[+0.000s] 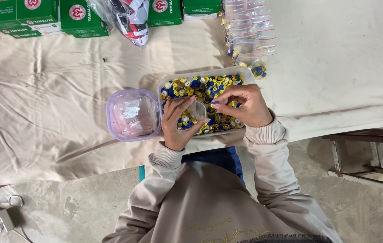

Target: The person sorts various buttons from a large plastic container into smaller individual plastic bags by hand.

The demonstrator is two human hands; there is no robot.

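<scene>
My left hand [176, 122] holds a small clear plastic bag [197, 110] open over a white tub [245, 72] full of yellow, blue and white buttons [205, 85]. My right hand [244, 105] is beside it, fingertips pinched on a blue button [215, 103] at the mouth of the bag. Both hands hover over the near half of the tub. Beige sleeves cover my wrists.
A round-cornered clear tub [110, 114] with empty plastic bags stands left of the button tub. Filled zip bags [250, 36] lie in a pile behind it. Green boxes [43, 18] line the far edge of the cream cloth [43, 99]. A wooden frame [362, 153] stands at the right.
</scene>
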